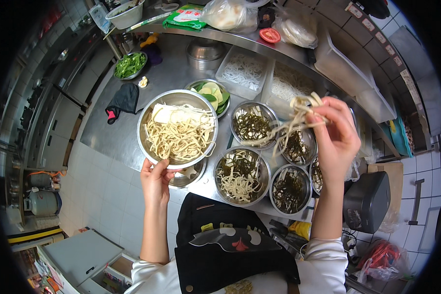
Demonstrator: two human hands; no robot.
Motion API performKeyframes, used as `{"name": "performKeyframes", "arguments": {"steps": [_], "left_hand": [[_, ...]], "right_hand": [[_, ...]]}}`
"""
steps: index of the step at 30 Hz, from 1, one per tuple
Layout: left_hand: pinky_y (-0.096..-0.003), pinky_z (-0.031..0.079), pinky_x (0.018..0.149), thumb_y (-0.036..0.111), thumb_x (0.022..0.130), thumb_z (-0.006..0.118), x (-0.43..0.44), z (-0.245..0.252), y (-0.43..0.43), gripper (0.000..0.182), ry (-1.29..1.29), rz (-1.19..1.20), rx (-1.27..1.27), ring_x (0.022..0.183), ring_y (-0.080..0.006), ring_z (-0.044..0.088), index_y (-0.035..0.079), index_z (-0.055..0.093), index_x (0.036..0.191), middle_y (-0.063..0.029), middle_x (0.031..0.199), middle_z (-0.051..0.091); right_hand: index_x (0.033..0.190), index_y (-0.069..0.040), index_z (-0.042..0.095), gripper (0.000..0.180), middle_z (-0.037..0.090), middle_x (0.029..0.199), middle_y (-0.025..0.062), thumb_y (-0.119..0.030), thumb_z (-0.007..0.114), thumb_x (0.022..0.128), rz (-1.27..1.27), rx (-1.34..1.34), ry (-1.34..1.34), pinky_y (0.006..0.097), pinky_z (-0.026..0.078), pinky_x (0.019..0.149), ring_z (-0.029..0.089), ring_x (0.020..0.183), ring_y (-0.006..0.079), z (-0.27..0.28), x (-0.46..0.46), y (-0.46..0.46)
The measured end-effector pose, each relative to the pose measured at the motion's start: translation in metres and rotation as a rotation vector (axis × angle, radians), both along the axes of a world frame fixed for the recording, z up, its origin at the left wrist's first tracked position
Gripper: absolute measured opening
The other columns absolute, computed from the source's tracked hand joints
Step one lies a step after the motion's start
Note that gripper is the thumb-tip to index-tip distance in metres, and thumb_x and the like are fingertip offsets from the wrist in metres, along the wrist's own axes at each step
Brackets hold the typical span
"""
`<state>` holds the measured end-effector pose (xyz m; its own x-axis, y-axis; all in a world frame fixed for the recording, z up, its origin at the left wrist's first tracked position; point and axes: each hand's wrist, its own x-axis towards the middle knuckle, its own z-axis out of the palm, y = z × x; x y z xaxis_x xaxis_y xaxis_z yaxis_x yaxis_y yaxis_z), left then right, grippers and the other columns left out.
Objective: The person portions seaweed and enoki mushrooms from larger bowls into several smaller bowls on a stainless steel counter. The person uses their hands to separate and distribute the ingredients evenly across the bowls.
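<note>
My left hand [158,180] grips the near rim of a round metal bowl [141,141], thumb over the edge. Pale tofu-skin-like strips [176,141] and a white bundle of enoki mushrooms [180,113] lie in it. My right hand [336,136] pinches a tangle of the same pale strips [305,104], some hanging loose and blurred over the smaller bowls. Below are several metal bowls with dark shredded seaweed over white pieces. The nearest bowl [266,180] also has pale strips on top. Another seaweed bowl [292,189] sits to its right.
Two plastic tubs of white noodles [242,71] stand behind the bowls. A bowl of sliced vegetables [213,93] and a black cloth [123,101] lie farther left. Overhead, a metal shelf [235,38] carries bags and a cut tomato [269,35]. A dark bin [367,202] stands at right.
</note>
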<state>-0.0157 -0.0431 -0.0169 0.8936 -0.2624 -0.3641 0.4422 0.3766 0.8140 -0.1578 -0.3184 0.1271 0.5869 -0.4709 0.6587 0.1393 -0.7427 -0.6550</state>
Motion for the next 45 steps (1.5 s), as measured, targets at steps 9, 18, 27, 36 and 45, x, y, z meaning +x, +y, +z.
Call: {"name": "performKeyframes", "arguments": {"steps": [9, 18, 27, 36, 45], "left_hand": [[-0.0167, 0.049, 0.043, -0.002, 0.082, 0.055, 0.003, -0.001, 0.007, 0.020, -0.016, 0.055, 0.067, 0.061, -0.0166, 0.066, 0.000, 0.054, 0.102, -0.0105, 0.085, 0.065], [-0.0157, 0.048, 0.043, -0.003, 0.083, 0.052, 0.010, -0.004, 0.004, 0.019, -0.010, 0.096, 0.077, 0.060, -0.0142, 0.064, 0.001, 0.054, 0.101, -0.0094, 0.088, 0.066], [-0.0150, 0.048, 0.042, -0.003, 0.082, 0.052, 0.006, 0.003, 0.003, 0.020, -0.021, 0.073, 0.065, 0.059, -0.0133, 0.064, 0.001, 0.054, 0.101, -0.0092, 0.087, 0.065], [-0.0152, 0.048, 0.042, -0.003, 0.081, 0.053, 0.006, 0.008, 0.004, 0.020, -0.022, 0.073, 0.070, 0.059, -0.0122, 0.064, 0.001, 0.054, 0.101, -0.0085, 0.086, 0.065], [-0.0180, 0.049, 0.043, -0.003, 0.081, 0.053, 0.005, 0.013, 0.003, 0.017, -0.012, 0.068, 0.043, 0.057, -0.0159, 0.064, -0.001, 0.053, 0.099, -0.0115, 0.083, 0.065]], "right_hand": [[0.100, -0.001, 0.064, 0.034, 0.051, 0.103, 0.0105, -0.002, 0.073, 0.067, -0.055, -0.125, 0.689, 0.0322, 0.049, 0.066, 0.058, 0.069, 0.0200, -0.065, 0.009, -0.049], [0.108, 0.001, 0.057, 0.048, 0.059, 0.105, 0.0207, -0.030, 0.073, 0.073, -0.129, -0.032, 1.059, 0.0389, 0.051, 0.078, 0.061, 0.094, 0.0302, -0.203, 0.042, -0.089], [0.082, -0.002, 0.064, 0.007, 0.061, 0.072, -0.0023, -0.002, 0.068, 0.077, 0.099, 0.800, 0.347, 0.0175, 0.041, 0.054, 0.052, 0.061, 0.0025, -0.221, 0.070, -0.103], [0.089, 0.002, 0.062, 0.015, 0.064, 0.079, 0.0192, -0.003, 0.059, 0.074, -0.328, -0.081, 0.866, 0.0389, 0.050, 0.068, 0.062, 0.071, 0.0340, -0.172, 0.064, -0.126], [0.094, -0.003, 0.065, 0.022, 0.062, 0.088, 0.0150, -0.006, 0.064, 0.072, 0.031, -0.159, 0.670, 0.0401, 0.050, 0.070, 0.061, 0.073, 0.0336, -0.266, 0.070, -0.102]]}}
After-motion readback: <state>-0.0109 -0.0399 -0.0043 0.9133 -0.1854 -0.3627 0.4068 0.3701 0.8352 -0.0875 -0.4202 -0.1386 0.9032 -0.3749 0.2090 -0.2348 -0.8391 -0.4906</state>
